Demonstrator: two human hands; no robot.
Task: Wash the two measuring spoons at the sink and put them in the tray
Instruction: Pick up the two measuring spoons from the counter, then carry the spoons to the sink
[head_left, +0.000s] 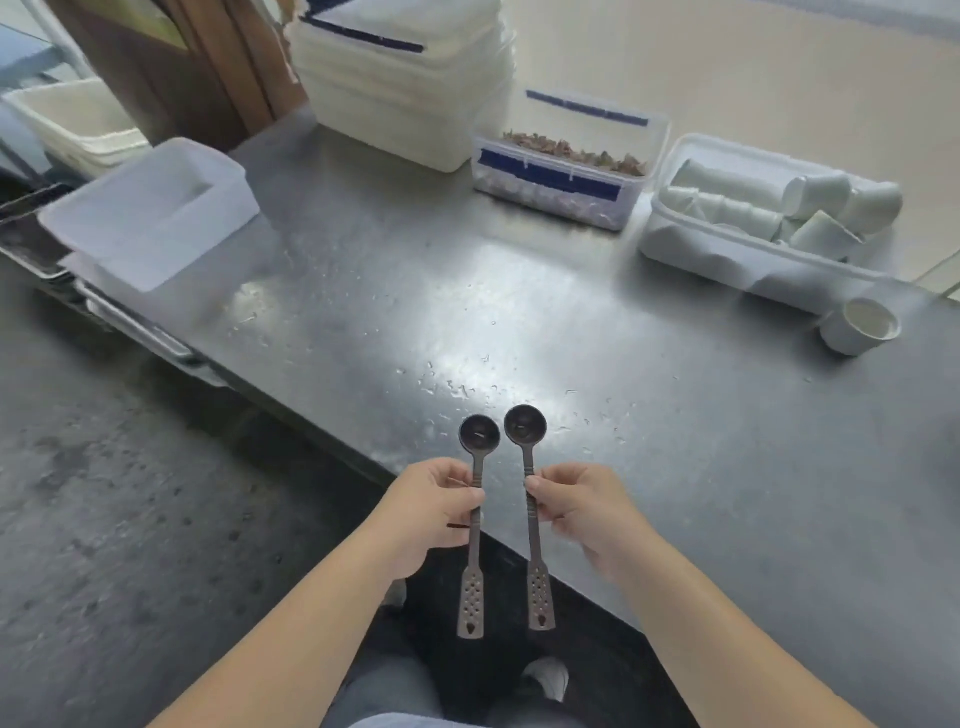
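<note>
While both spoons stand side by side, bowls up, over the desk edge, the left hand pinches the left spoon mid-handle; the right hand pinches the right spoon likewise. Forearms extend forward; bowls apparently hold dark residue.

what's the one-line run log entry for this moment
left hand: holds left spoon | right hand: holds right spoon | bowls up, over steel counter edge | sink: not visible
</note>
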